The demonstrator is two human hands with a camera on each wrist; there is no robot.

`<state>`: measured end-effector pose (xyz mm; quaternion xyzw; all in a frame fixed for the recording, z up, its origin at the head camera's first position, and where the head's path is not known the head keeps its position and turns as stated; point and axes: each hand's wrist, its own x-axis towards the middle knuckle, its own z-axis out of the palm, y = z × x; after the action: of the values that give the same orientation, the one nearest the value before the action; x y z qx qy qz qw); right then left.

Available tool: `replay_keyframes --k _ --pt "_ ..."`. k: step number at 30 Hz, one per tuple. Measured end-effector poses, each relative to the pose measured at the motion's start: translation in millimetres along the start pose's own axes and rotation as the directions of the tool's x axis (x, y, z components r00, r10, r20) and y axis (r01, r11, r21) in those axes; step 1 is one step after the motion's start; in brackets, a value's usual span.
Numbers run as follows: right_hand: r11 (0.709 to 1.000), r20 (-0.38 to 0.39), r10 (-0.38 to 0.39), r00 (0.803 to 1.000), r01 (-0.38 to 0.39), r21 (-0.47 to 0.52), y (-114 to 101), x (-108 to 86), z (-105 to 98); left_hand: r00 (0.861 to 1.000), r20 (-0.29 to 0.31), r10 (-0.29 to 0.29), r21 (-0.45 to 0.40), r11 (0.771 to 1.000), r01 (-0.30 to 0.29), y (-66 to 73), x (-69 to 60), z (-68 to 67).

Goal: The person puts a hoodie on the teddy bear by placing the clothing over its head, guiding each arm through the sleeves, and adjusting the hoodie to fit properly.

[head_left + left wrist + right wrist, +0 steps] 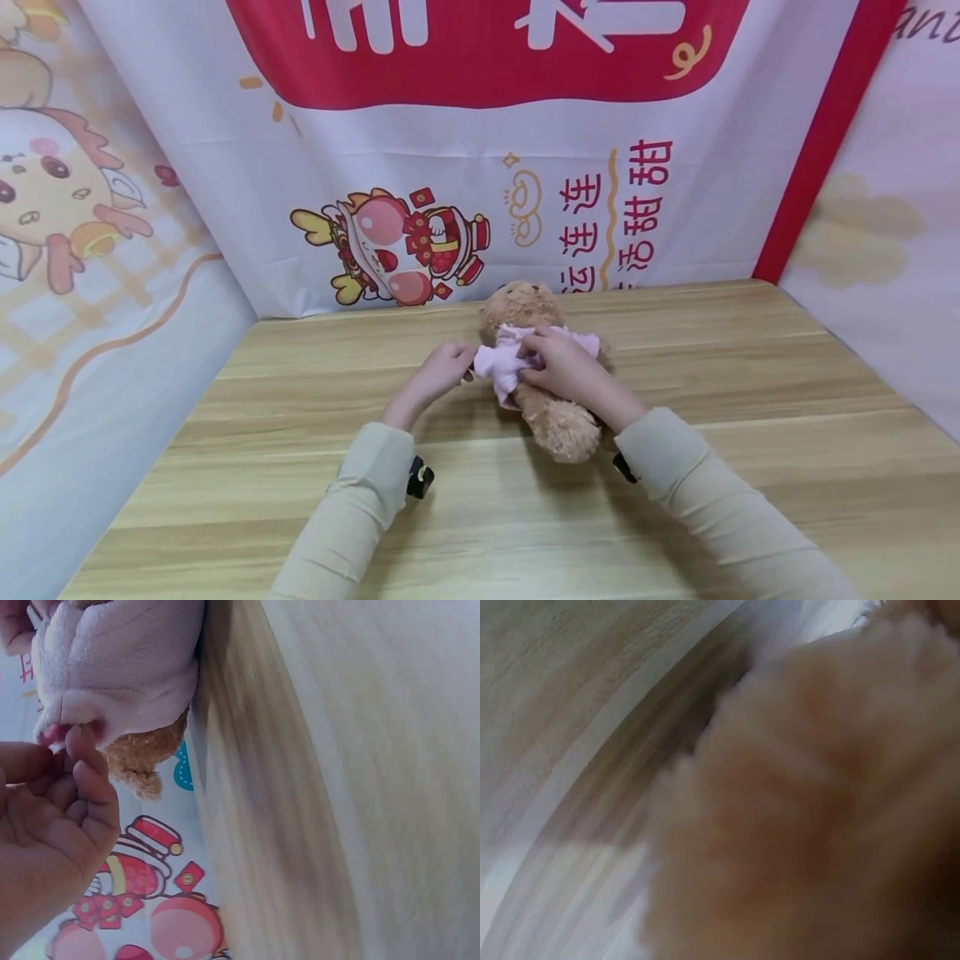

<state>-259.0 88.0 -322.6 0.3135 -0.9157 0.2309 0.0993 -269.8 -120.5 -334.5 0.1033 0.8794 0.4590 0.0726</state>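
Observation:
A brown plush teddy bear [566, 429] in a pale pink shirt [498, 367] lies on the table, its head toward the back wall. With thumb and fingertips my left hand [447, 365] pinches the cuff of the shirt's left-side sleeve. The left wrist view shows these fingers [90, 761] at the cuff of the pink shirt [124, 656], where a darker pink bit shows. My right hand [566, 364] lies over the bear's front and grips the shirt cloth between thumb and fingers. Blurred brown fur [795, 810] fills most of the right wrist view, hiding that hand's grip.
The wood-grain table [300, 450] meets a printed cloth backdrop [247, 192] just behind the bear's head. More printed cloth hangs at the left [82, 333] and right sides. Dark wrist devices [421, 479] sit by both sleeve cuffs.

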Motion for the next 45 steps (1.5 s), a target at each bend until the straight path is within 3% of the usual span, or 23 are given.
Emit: replay_keyframes --k 3,6,13,18,23,27,29,30,34,36,38,41,43,45 --pt "1.000 0.000 0.008 1.000 -0.008 0.018 1.1 -1.1 1.0 0.999 0.039 -0.032 -0.066 0.997 0.034 -3.0 0.6 0.5" --pt "1.000 -0.011 0.012 1.000 -0.011 0.021 1.9 -2.0 1.7 0.998 0.039 -0.043 -0.097 0.994 0.046 -4.6 1.1 1.7" --pt "0.989 -0.019 0.082 0.996 -0.079 0.124 4.5 -2.4 2.1 1.000 -0.012 0.019 -0.160 0.987 -0.020 -8.1 8.8 9.6" --pt "0.977 -0.022 0.115 0.993 -0.109 0.186 5.3 -2.9 2.9 0.999 -0.031 0.018 -0.231 0.973 -0.024 -11.3 16.9 16.3" --pt "0.975 -0.024 0.100 0.995 -0.094 0.202 4.7 -2.7 4.3 0.998 -0.051 0.036 -0.195 0.980 -0.046 -5.4 16.7 21.2" --pt "0.968 -0.011 0.132 0.991 -0.126 0.215 3.7 -0.7 2.8 0.982 -0.119 0.145 -0.124 0.979 -0.159 -11.6 19.7 23.9" --pt "0.965 -0.005 0.142 0.990 -0.137 0.222 3.4 0.3 1.1 0.963 -0.165 0.211 -0.100 0.968 -0.230 -44.7 45.3 30.3" --pt "0.964 -0.002 0.146 0.989 -0.141 0.224 3.4 0.5 0.3 0.960 -0.179 0.216 -0.085 0.969 -0.233 -63.2 60.9 33.9" --pt "0.958 0.018 0.134 0.991 -0.134 0.252 2.8 -0.2 -1.9 0.965 -0.231 0.127 -0.087 0.985 -0.151 -136.1 124.9 46.7" --pt "0.951 0.027 0.127 0.991 -0.130 0.282 2.5 -1.1 -2.1 0.960 -0.274 0.059 -0.107 0.990 -0.091 -141.3 130.8 46.0" --pt "0.941 0.029 0.129 0.991 -0.132 0.312 2.3 -1.6 -2.1 0.943 -0.329 0.049 -0.122 0.988 -0.094 -131.3 122.3 41.9" --pt "0.935 0.005 0.158 0.987 -0.151 0.321 3.3 -0.8 -1.3 0.931 -0.364 0.035 -0.175 0.979 -0.105 -85.1 83.0 31.3" --pt "0.929 -0.011 0.193 0.981 -0.179 0.323 4.5 0.6 -1.0 0.939 -0.344 0.008 -0.221 0.971 -0.089 -48.6 51.5 23.2" --pt "0.924 -0.024 0.226 0.974 -0.206 0.323 6.2 2.1 -0.9 0.955 -0.298 -0.006 -0.261 0.962 -0.075 -22.3 29.3 17.1"
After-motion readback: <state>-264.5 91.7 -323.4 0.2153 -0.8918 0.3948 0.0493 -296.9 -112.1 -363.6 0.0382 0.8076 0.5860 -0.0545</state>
